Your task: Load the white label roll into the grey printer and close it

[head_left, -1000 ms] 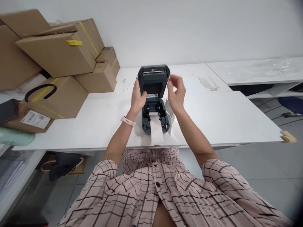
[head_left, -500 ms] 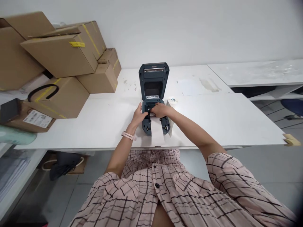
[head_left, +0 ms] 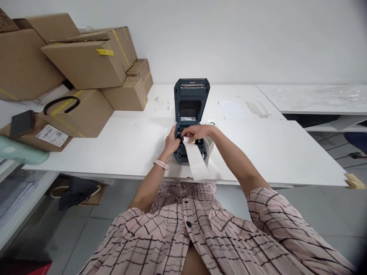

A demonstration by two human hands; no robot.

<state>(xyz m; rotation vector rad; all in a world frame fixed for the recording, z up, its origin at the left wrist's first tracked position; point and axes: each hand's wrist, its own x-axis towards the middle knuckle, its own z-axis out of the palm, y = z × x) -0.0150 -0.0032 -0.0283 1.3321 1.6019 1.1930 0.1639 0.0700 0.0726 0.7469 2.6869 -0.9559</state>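
White paper roll (head_left: 188, 140) pinched in an open dark printer (head_left: 187, 124)

Pinching the roll from above with the right hand (head_left: 197, 132), with fingers bent down over it and palm turned toward the tabletop (head_left: 272, 152). Clasping the left side of the printer's base (head_left: 182, 157) with the left hand (head_left: 172, 143), with thumb over the rim, near the roll's left end, and fingers along the outside. Just above the left hand's wrist, a pale pink watch band (head_left: 161, 164).

Within the base, toward its rear half, the roll, slightly tilted. From the roll, a long paper strip (head_left: 197, 162) slanting down to the right, over the base's front and out above the tabletop's near edge. Impossible to tell whether in contact with the bottom of the base, being largely covered by the right hand. Behind both hands, the printer's lid (head_left: 191, 95), swung up and leaning slightly back.

Just beside the base on the right, curled white paper (head_left: 210, 143), partly hidden by the right forearm. Farther back to the right, a flat white sheet (head_left: 228, 109). Well apart on the left, piled brown cardboard boxes (head_left: 83, 65), one with a white label (head_left: 52, 135), and in front of them a mint-green cylinder (head_left: 24, 151). At the tabletop's right corner, a yellowish corner piece (head_left: 354, 181). Below, a checked pink shirt (head_left: 186, 236).
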